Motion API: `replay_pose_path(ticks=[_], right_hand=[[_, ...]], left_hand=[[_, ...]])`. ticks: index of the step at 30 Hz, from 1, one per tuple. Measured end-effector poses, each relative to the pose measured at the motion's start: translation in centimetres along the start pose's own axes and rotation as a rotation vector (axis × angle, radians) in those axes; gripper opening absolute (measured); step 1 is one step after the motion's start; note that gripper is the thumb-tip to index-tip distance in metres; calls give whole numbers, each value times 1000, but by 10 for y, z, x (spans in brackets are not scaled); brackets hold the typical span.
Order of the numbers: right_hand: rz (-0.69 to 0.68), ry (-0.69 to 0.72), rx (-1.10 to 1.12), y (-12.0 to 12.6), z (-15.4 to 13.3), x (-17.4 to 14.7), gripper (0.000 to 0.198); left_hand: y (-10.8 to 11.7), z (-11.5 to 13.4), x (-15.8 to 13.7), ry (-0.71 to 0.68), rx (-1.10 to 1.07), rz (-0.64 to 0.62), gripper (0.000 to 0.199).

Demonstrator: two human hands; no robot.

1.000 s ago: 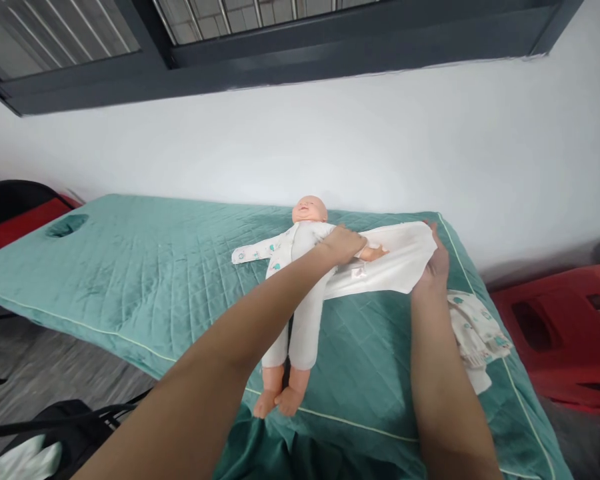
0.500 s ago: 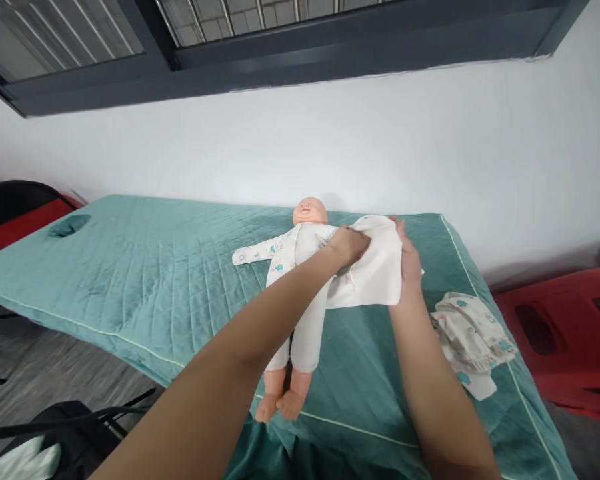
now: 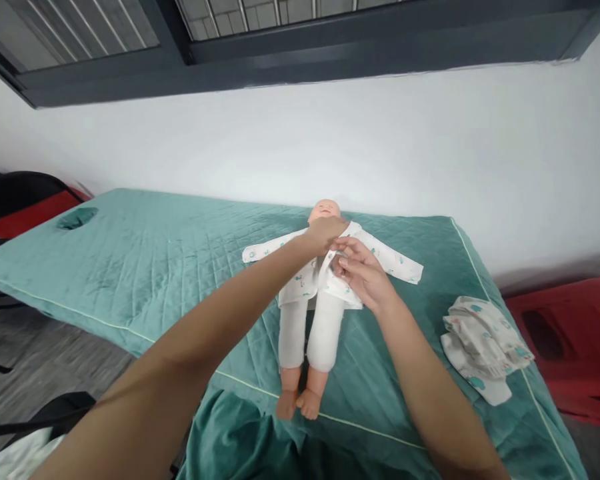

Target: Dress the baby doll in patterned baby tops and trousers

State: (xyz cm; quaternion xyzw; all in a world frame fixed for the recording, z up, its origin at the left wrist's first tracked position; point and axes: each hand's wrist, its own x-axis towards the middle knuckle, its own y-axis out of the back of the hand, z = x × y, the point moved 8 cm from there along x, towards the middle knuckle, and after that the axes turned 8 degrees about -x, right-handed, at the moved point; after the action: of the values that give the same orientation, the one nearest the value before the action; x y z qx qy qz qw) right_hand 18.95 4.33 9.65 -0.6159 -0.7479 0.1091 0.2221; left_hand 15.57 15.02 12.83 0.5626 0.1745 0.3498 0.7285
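A baby doll (image 3: 325, 209) lies on its back, in white trousers and a white baby jacket (image 3: 403, 263) with small printed figures. Both jacket sleeves stretch out sideways, and the front panels lie over the chest. My left hand (image 3: 326, 231) is at the upper chest just below the doll's face, closed on the jacket near the collar; its fingertips are partly hidden. Close beside it, my right hand (image 3: 367, 275) has bent fingers closed at the jacket's front edge. The doll's bare feet (image 3: 300, 400) point toward me.
A green quilted cover (image 3: 145, 267) spreads over the bed, with a hole (image 3: 77, 218) at its left end. Folded printed clothes (image 3: 485, 347) lie at the right. Beyond the bed stand a white wall (image 3: 260, 147), a red plastic stool (image 3: 570, 340) and a black-and-red chair (image 3: 25, 207).
The jacket's right-hand panel, held spread out to the side before, now lies over the doll's chest. My right hand has moved left to the chest; my left hand has moved toward the collar.
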Motion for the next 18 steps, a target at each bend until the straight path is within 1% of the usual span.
replay_pose_path(ticks=[1, 3, 5, 6, 9, 10, 11, 13, 14, 16, 18], right_hand=[[-11, -21, -24, -2, 6, 0, 29], [-22, -51, -74, -5, 17, 1, 28], [-29, -54, -147, -7, 24, 1, 29], [-38, -47, -195, -7, 26, 1, 30], [-90, -23, -328, -10, 27, 0, 30], [-113, -24, -366, -12, 28, -1, 29], [-138, -32, -405, -14, 29, -2, 28], [-178, -51, -494, -19, 30, -5, 24], [-190, -57, -542, -21, 31, -6, 21], [-210, -56, -623, -25, 31, -8, 18], [-230, -44, -651, -29, 31, -10, 17]], left_hand=[[6, -7, -3, 26, -81, 0, 25], [18, -20, -10, 83, -265, 48, 33], [18, -26, -16, 125, -375, 60, 40], [14, -25, -17, 124, -385, 28, 44], [-4, -12, -14, 73, -276, -73, 62], [-8, -6, -12, 39, -201, -90, 63], [-11, 0, -10, 5, -115, -89, 58], [-11, 8, -8, -40, 49, -43, 44], [-9, 10, -7, -43, 111, -8, 39], [-4, 10, -8, -17, 184, 58, 37], [1, 9, -11, 14, 226, 102, 35]])
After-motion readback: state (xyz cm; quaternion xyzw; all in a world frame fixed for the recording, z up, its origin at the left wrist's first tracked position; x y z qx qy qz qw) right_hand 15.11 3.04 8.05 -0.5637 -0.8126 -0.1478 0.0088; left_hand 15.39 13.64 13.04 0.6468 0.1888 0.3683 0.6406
